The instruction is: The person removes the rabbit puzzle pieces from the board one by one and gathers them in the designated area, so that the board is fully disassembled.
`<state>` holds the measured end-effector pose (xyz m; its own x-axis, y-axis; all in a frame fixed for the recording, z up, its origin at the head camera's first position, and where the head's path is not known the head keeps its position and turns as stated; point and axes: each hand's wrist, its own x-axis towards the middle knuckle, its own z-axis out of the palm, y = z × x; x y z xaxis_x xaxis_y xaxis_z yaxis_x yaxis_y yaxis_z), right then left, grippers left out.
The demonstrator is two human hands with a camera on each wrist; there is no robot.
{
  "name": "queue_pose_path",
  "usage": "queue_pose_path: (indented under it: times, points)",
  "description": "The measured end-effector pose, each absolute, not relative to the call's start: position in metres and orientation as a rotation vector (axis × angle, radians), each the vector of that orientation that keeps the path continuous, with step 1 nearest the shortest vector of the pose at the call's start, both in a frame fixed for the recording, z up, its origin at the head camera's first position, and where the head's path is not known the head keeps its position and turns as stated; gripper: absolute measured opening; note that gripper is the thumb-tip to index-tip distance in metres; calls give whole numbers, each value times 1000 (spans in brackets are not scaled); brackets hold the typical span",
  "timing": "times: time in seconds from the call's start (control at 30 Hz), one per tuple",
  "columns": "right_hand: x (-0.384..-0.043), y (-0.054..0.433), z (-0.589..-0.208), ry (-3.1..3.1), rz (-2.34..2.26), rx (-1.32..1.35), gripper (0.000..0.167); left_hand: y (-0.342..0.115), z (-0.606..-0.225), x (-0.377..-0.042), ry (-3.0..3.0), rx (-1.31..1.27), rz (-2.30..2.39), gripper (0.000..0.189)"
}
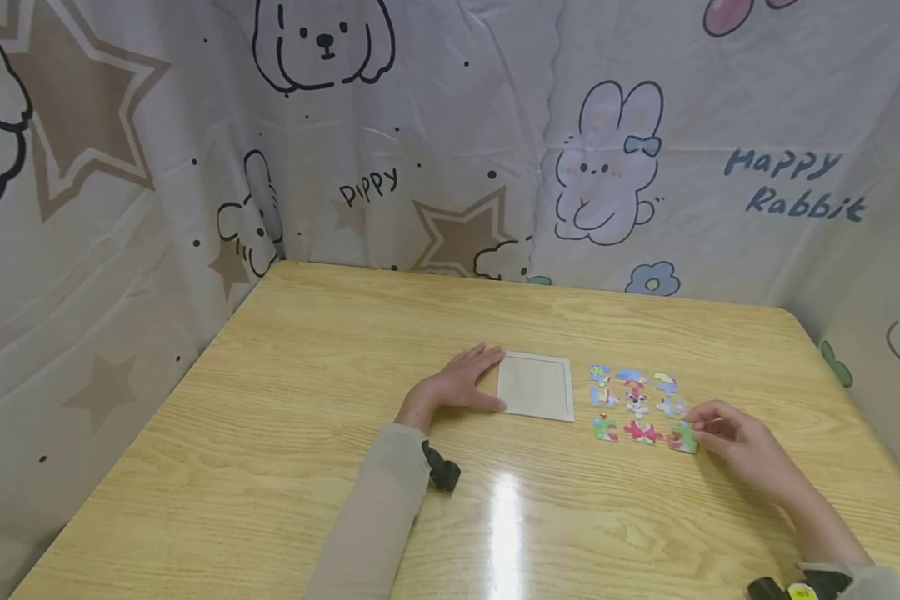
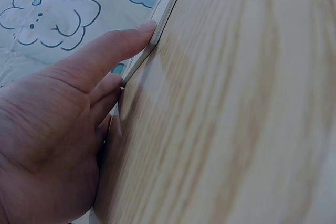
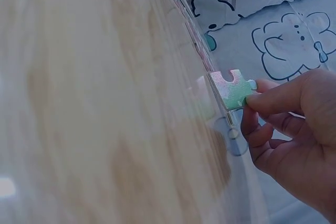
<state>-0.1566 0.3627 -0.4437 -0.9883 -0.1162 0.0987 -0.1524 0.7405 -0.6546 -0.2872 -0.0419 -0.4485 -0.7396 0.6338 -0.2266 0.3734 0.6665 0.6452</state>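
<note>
A square wooden puzzle tray point(image 1: 535, 386) with a pale rim lies flat on the table. My left hand point(image 1: 459, 385) rests at its left side, thumb touching the near left corner and the fingers by the far one; in the left wrist view the thumb point(image 2: 118, 43) lies on the tray's edge. To the right, puzzle pieces are laid out in rows, slightly apart, among them a piece with an animal face point(image 1: 636, 402). Between thumb and fingertips my right hand point(image 1: 750, 450) pinches the near right corner piece point(image 3: 233, 92), green and pink, which looks tilted up in the right wrist view.
The wood-grain table point(image 1: 330, 375) reaches back to a patterned cloth wall point(image 1: 435, 150), with more cloth at both sides. A light reflection point(image 1: 506, 525) shines on the near part of the tabletop. Dark wrist devices point(image 1: 441, 468) sit on both wrists.
</note>
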Motion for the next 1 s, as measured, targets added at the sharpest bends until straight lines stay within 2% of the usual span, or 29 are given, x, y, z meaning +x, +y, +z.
queue_pose_path:
  times: [0.77, 1.0]
  points:
    - [-170, 370, -445, -3048, 1094, 265, 22, -42, -448, -285, 2441, 804, 827, 90]
    - [-173, 359, -441, -2956, 1022, 222, 21, -43, -451, -287, 2448, 788, 819, 91]
